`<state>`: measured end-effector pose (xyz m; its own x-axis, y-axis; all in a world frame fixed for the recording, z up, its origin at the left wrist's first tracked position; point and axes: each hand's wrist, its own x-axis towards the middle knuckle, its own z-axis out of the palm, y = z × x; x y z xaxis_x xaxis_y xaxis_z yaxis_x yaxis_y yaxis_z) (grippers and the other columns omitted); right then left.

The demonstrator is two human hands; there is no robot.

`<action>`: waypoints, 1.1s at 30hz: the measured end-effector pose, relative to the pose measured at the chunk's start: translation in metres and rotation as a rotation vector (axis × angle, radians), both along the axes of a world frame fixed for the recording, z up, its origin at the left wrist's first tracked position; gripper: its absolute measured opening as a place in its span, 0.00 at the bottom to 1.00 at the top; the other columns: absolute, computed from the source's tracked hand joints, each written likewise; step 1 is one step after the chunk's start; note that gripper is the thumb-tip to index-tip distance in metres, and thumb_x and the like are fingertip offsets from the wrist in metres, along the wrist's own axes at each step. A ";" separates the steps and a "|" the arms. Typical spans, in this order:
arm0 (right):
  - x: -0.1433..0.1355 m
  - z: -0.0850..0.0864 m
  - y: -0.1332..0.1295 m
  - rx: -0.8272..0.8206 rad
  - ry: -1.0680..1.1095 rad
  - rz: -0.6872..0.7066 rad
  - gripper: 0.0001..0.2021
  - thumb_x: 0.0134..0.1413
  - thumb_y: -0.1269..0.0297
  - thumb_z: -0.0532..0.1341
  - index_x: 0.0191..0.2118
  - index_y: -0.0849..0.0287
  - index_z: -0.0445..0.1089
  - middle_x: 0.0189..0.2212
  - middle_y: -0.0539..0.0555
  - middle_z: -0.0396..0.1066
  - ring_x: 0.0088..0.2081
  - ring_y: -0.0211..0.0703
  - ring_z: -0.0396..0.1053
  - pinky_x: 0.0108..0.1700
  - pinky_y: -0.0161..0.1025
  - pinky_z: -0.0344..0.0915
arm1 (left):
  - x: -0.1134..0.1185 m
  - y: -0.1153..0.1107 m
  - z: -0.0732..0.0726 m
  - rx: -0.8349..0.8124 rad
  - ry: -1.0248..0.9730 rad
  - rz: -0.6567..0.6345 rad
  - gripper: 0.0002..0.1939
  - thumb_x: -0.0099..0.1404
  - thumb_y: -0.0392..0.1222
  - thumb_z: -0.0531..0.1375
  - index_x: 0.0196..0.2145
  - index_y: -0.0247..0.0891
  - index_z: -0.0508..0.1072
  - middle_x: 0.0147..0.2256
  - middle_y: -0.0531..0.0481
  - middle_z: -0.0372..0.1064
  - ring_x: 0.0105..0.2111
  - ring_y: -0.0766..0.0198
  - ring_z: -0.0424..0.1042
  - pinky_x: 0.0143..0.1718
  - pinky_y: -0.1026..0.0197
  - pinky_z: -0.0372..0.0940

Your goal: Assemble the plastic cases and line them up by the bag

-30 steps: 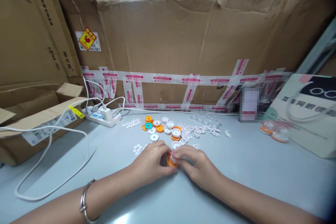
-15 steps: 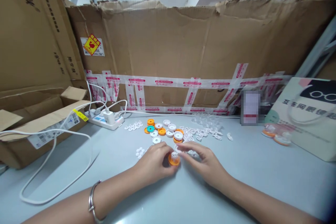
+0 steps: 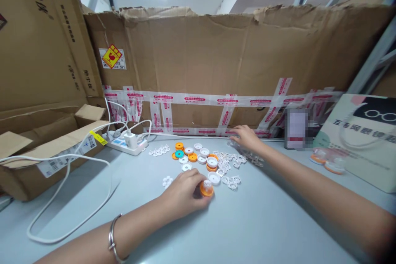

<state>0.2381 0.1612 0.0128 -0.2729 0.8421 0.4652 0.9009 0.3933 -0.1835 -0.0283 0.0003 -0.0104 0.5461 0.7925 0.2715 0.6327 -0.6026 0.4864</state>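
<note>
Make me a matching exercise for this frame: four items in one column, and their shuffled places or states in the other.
Items:
1. Left hand
2. Right hand
3. Teal disc
4. Power strip

Places or states:
A. On the table, beside the open cardboard box
B. Holding an orange piece with a clear top
C. Among white discs and orange discs
D. At the clear plastic parts, towards the far side

Pairs: 1-B, 2-D, 3-C, 4-A
</note>
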 end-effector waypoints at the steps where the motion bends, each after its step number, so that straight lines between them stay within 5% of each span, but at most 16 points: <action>1: -0.001 -0.003 0.003 -0.001 -0.013 0.001 0.09 0.46 0.67 0.62 0.34 0.63 0.74 0.41 0.64 0.72 0.46 0.59 0.63 0.46 0.49 0.58 | 0.000 0.000 -0.001 0.000 -0.004 0.000 0.08 0.56 0.39 0.56 0.34 0.37 0.71 0.30 0.50 0.63 0.30 0.63 0.64 0.32 0.64 0.59; 6: -0.006 -0.009 -0.002 0.023 0.003 0.014 0.07 0.43 0.69 0.62 0.32 0.62 0.74 0.42 0.64 0.71 0.48 0.60 0.61 0.48 0.51 0.56 | 0.001 0.001 -0.004 -0.036 -0.096 0.015 0.09 0.55 0.39 0.57 0.36 0.37 0.71 0.31 0.50 0.64 0.31 0.63 0.64 0.33 0.64 0.59; 13: -0.037 0.016 -0.051 0.039 0.235 0.090 0.14 0.52 0.59 0.57 0.44 0.59 0.68 0.43 0.58 0.71 0.44 0.47 0.68 0.47 0.45 0.64 | 0.000 0.006 -0.004 -0.352 -0.445 -0.009 0.10 0.54 0.38 0.59 0.35 0.34 0.69 0.31 0.50 0.68 0.29 0.66 0.66 0.32 0.65 0.61; 17: -0.064 0.025 -0.104 -0.297 0.748 0.362 0.15 0.51 0.58 0.59 0.45 0.56 0.68 0.44 0.55 0.72 0.44 0.45 0.70 0.46 0.44 0.67 | 0.001 0.008 0.000 -0.488 -0.623 -0.004 0.12 0.53 0.38 0.61 0.36 0.32 0.70 0.34 0.47 0.70 0.31 0.65 0.68 0.35 0.63 0.62; 20: -0.076 0.027 -0.130 -0.483 0.888 0.446 0.16 0.48 0.58 0.62 0.44 0.55 0.70 0.42 0.54 0.73 0.43 0.45 0.71 0.45 0.44 0.68 | 0.002 0.007 0.004 -0.608 -0.717 -0.025 0.14 0.53 0.40 0.63 0.38 0.32 0.71 0.36 0.45 0.71 0.33 0.63 0.70 0.36 0.63 0.62; 25: -0.081 0.024 -0.139 -0.579 0.912 0.508 0.16 0.49 0.59 0.62 0.45 0.53 0.71 0.44 0.54 0.72 0.46 0.45 0.69 0.48 0.44 0.67 | 0.000 0.004 0.011 -0.653 -0.781 -0.093 0.15 0.54 0.40 0.63 0.40 0.34 0.73 0.39 0.45 0.72 0.38 0.60 0.70 0.41 0.61 0.61; 30: -0.081 0.019 -0.141 -0.502 0.716 0.567 0.14 0.51 0.61 0.60 0.45 0.55 0.71 0.46 0.56 0.70 0.47 0.47 0.67 0.50 0.46 0.64 | -0.001 0.003 0.014 -0.607 -0.745 -0.142 0.10 0.57 0.41 0.61 0.37 0.34 0.74 0.37 0.46 0.72 0.39 0.60 0.70 0.41 0.61 0.61; 33: -0.081 0.018 -0.142 -0.504 0.733 0.577 0.14 0.51 0.62 0.60 0.45 0.56 0.69 0.44 0.56 0.71 0.45 0.45 0.69 0.48 0.44 0.66 | -0.001 0.004 0.012 -0.618 -0.776 -0.115 0.17 0.57 0.39 0.62 0.45 0.35 0.69 0.40 0.45 0.70 0.40 0.60 0.70 0.43 0.60 0.62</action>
